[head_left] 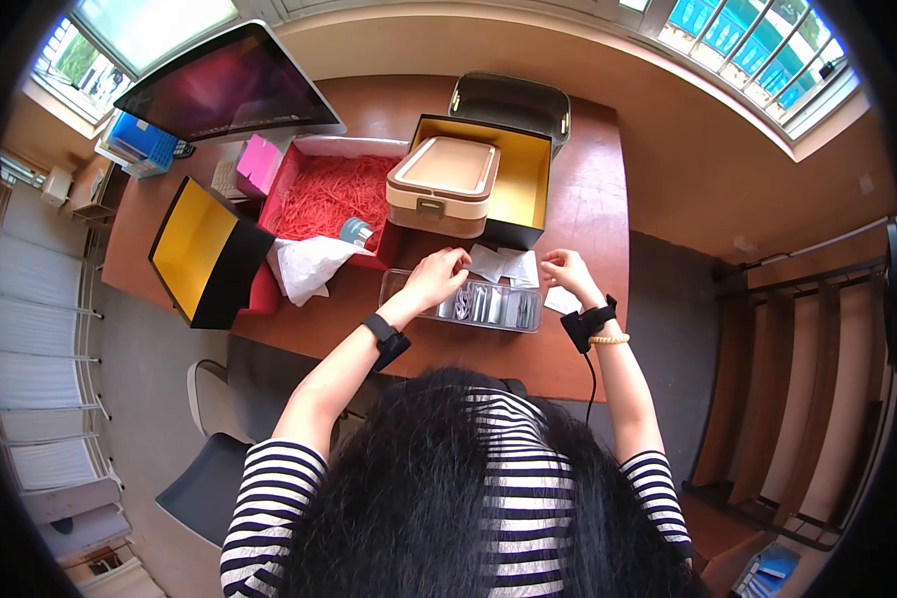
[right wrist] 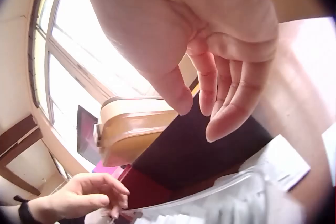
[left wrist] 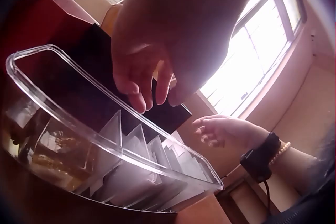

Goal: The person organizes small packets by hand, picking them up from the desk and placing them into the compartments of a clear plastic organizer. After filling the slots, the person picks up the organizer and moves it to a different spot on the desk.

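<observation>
A clear plastic box (head_left: 540, 321) stands near the front edge of the table, and thin white packets fill much of it in upright rows. My left hand (head_left: 437, 279) hovers over its far rim with relaxed fingers and holds nothing. In the left wrist view its fingertips (left wrist: 137, 103) hang just above the rim. My right hand (head_left: 568, 272) is raised beyond the box's right end; its fingers (right wrist: 226, 121) bend loosely around nothing. Flat white packets (head_left: 518, 267) lie on the table between the two hands, behind the box.
A beige-and-brown lunch box (head_left: 444, 179) rests on a black box with yellow lining (head_left: 528, 189). Left of it, a red box holds red paper shreds (head_left: 334, 189) and a small jar (head_left: 356, 231). White tissue (head_left: 314, 264) drapes its front. A monitor (head_left: 229, 85) stands behind.
</observation>
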Demonstrator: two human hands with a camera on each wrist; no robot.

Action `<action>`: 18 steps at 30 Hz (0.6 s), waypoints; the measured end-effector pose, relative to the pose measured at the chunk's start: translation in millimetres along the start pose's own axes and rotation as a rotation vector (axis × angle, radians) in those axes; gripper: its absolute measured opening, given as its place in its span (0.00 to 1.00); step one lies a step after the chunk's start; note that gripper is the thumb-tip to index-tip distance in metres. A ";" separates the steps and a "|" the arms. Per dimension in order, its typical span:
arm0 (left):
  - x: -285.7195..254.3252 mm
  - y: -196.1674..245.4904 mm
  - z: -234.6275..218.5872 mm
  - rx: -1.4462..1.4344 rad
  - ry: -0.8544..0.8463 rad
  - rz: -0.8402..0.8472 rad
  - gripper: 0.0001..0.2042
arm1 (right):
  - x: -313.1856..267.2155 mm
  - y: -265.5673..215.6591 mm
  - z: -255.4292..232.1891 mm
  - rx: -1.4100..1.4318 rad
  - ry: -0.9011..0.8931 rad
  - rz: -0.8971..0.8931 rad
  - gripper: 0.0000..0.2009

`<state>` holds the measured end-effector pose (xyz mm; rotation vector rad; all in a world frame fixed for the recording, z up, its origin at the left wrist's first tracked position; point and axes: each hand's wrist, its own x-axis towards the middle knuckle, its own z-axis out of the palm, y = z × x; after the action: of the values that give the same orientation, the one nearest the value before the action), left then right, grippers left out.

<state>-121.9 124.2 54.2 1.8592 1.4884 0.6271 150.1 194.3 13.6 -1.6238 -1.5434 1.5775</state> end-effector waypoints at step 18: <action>89.8 -75.5 72.0 0.287 -0.420 -0.210 0.26 | 46.4 43.6 18.3 0.122 -0.091 0.146 0.23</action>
<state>-98.0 206.7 -53.3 1.8609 1.5124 -0.0819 140.7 213.8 -49.0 -1.6500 -1.3699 1.8077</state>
